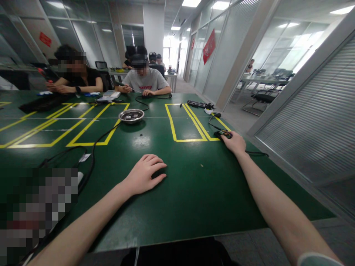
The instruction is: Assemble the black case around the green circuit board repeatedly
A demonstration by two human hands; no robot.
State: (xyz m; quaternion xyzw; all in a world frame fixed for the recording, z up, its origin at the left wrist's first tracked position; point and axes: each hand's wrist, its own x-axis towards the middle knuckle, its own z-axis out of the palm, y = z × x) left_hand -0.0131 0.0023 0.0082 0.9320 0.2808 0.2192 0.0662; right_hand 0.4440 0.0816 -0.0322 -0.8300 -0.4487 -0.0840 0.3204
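Observation:
My left hand (146, 174) rests on the green table top, fingers stretched out and thumb apart, with nothing in it. Over by the table's right side, my right hand (235, 142) has its fingers closed on a small dark part with coloured wires (226, 133). The fingers hide much of that part, so its exact kind cannot be made out. A black cable with a plug-like end (217, 115) curves up from beside it, and another black cable (256, 153) runs out to the right of my wrist.
Yellow tape (191, 140) marks rectangles on the green table (191, 207). A metal bowl (131, 111) holds small metal pieces. A black folded tripod-like object (200, 104) lies at the far right. Two people (146, 79) (80, 75) sit across. A blurred-out item (41, 207) fills the near left.

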